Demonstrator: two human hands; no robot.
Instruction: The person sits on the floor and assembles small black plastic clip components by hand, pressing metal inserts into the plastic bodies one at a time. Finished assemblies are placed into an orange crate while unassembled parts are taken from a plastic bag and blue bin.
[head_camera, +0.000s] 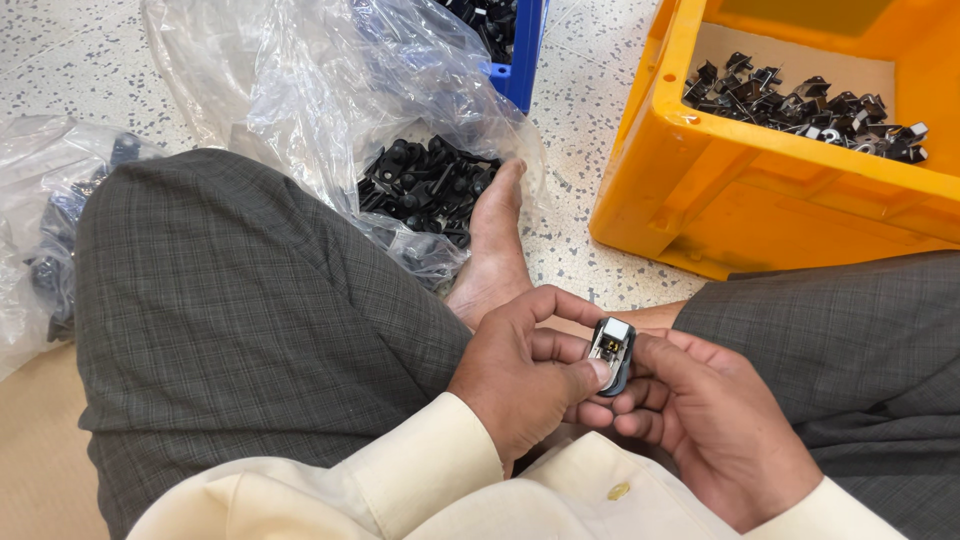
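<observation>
Both of my hands hold one small black plastic part (612, 352) with a shiny metal piece set in its top. My left hand (520, 372) wraps its fingers behind the part and presses its thumb on the lower end. My right hand (710, 425) pinches the part's right side with thumb and forefinger. The hands meet low in the head view, between my crossed legs in grey checked trousers (240, 310). Cream shirt cuffs cover both wrists.
An orange crate (700, 190) at the right holds several black-and-metal parts (800, 105). A clear plastic bag (330, 90) with loose black parts (430, 185) lies by my bare foot (492, 250). Another bag (45, 210) sits at left, a blue bin (520, 60) at top.
</observation>
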